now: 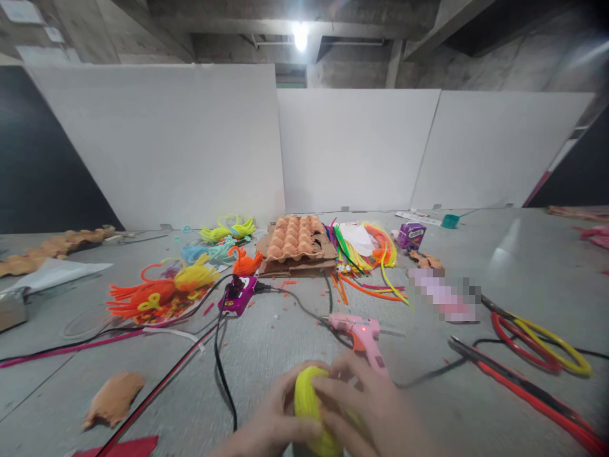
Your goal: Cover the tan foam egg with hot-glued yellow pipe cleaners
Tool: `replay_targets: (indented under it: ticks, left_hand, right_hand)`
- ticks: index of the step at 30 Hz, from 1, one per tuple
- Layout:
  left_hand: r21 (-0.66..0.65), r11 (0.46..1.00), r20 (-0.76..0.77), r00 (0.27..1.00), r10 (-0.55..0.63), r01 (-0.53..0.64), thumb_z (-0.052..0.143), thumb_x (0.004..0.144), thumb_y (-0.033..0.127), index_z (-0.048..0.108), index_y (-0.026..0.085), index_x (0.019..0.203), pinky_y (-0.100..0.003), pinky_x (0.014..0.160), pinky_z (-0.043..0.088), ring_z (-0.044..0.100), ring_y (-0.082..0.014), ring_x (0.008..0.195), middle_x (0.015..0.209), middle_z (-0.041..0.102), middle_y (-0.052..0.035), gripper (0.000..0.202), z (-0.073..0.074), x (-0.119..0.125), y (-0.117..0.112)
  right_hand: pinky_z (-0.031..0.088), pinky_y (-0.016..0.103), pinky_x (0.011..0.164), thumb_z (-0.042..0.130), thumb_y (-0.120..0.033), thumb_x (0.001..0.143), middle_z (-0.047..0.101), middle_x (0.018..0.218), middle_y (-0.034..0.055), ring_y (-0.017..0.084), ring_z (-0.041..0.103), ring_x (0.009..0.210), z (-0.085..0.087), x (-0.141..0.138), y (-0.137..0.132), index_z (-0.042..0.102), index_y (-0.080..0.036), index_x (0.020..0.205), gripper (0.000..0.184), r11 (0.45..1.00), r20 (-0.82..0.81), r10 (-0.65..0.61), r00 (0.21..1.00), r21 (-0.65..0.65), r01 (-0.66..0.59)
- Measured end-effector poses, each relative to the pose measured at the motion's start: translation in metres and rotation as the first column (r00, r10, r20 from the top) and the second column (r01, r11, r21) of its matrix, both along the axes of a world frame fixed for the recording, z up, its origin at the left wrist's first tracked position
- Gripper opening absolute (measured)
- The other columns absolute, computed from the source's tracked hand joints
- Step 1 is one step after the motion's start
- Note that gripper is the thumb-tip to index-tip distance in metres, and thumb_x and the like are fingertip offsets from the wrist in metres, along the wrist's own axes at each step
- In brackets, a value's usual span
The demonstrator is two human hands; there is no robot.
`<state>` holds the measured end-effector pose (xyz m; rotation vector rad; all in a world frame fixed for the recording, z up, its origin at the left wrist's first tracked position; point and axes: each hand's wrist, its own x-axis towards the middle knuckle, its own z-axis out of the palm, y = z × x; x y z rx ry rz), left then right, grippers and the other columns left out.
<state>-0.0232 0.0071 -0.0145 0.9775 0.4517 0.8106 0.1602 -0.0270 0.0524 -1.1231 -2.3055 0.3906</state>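
Both my hands meet at the bottom centre of the view around a yellow fuzzy coil of pipe cleaner (307, 397). My left hand (269, 422) cups its left side with curled fingers. My right hand (375, 409) wraps over its right side, fingers pressed onto the yellow coil. Just beyond my right hand a pink glue gun (359, 331) lies on the grey table (476, 406), its black cord running off to the left.
Behind lie an egg tray (295, 238) on cardboard, loose pipe cleaners in several colours (368, 257), orange and yellow fuzzy shapes (162, 292), a magenta power strip (238, 295), a purple box (412, 236), red, yellow and black tubes (537, 343) at right, and white boards (356, 149) at the back.
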Motion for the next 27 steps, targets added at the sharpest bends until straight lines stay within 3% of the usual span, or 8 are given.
replay_targets:
  ticks: [8, 12, 17, 20, 23, 27]
  left_hand:
    - [0.010, 1.000, 0.016, 1.000, -0.002, 0.002, 0.089, 0.060, 0.031, 0.067, 0.021, 0.105, -0.027, 0.075, 0.045, 0.064, -0.0193, 0.081, 0.090, 0.066, -0.0033, 0.052, 0.001, 0.001, 0.000]
    - [-0.009, 1.000, 0.037, 0.999, 0.013, -0.012, 0.089, 0.058, 0.031, 0.067, 0.020, 0.102, -0.027, 0.073, 0.045, 0.064, -0.0176, 0.075, 0.087, 0.066, -0.0026, 0.050, -0.001, 0.001, -0.001]
    - [-0.068, 0.997, 0.090, 0.995, 0.030, -0.024, 0.087, 0.062, 0.032, 0.068, 0.022, 0.104, -0.028, 0.074, 0.046, 0.065, -0.0198, 0.080, 0.090, 0.068, -0.0040, 0.047, 0.002, -0.001, -0.001]
    - [-0.075, 0.996, 0.114, 0.992, 0.050, -0.042, 0.085, 0.063, 0.037, 0.069, 0.020, 0.101, -0.027, 0.069, 0.046, 0.064, -0.0202, 0.077, 0.085, 0.068, -0.0049, 0.045, 0.009, -0.001, -0.001]
    - [-0.097, 0.994, 0.127, 0.989, 0.070, -0.058, 0.084, 0.062, 0.040, 0.070, 0.017, 0.100, -0.026, 0.066, 0.045, 0.062, -0.0183, 0.072, 0.083, 0.067, -0.0054, 0.046, 0.014, -0.001, -0.001]
    - [-0.118, 0.992, 0.152, 0.987, 0.056, -0.038, 0.084, 0.062, 0.041, 0.070, 0.016, 0.100, -0.025, 0.064, 0.045, 0.061, -0.0176, 0.070, 0.082, 0.066, -0.0055, 0.047, 0.016, -0.001, -0.002]
  right_hand:
    - [0.054, 0.026, 0.075, 0.062, -0.017, 0.082, 0.066, 0.097, 0.0051, 0.016, 0.065, 0.081, -0.008, -0.002, 0.002, 0.065, -0.023, 0.111, 0.030, 0.986, -0.008, -0.036, 0.999, 0.164, 0.037]
    - [0.054, 0.026, 0.077, 0.059, -0.017, 0.084, 0.066, 0.100, 0.0059, 0.016, 0.065, 0.085, -0.004, -0.002, 0.002, 0.065, -0.022, 0.112, 0.029, 0.994, 0.012, -0.024, 1.000, 0.108, 0.023]
    - [0.050, 0.026, 0.086, 0.051, -0.012, 0.086, 0.064, 0.103, 0.0052, 0.015, 0.061, 0.095, 0.001, 0.005, 0.007, 0.062, -0.020, 0.111, 0.028, 0.997, -0.180, 0.065, 0.982, -0.032, -0.071]
    - [0.049, 0.026, 0.085, 0.043, -0.002, 0.085, 0.062, 0.098, 0.0030, 0.013, 0.060, 0.092, 0.003, 0.015, 0.016, 0.061, -0.022, 0.102, 0.032, 0.990, -0.269, 0.135, 0.954, -0.008, -0.142]
    - [0.048, 0.023, 0.084, 0.044, 0.005, 0.080, 0.062, 0.100, 0.0030, 0.011, 0.059, 0.092, 0.003, 0.025, 0.026, 0.062, -0.022, 0.101, 0.038, 0.964, -0.268, 0.266, 0.926, 0.061, -0.259]
    - [0.048, 0.020, 0.082, 0.056, -0.005, 0.085, 0.064, 0.098, 0.0045, 0.011, 0.061, 0.089, -0.004, 0.029, 0.033, 0.065, -0.019, 0.098, 0.022, 0.934, -0.208, 0.358, 0.910, 0.077, -0.350]
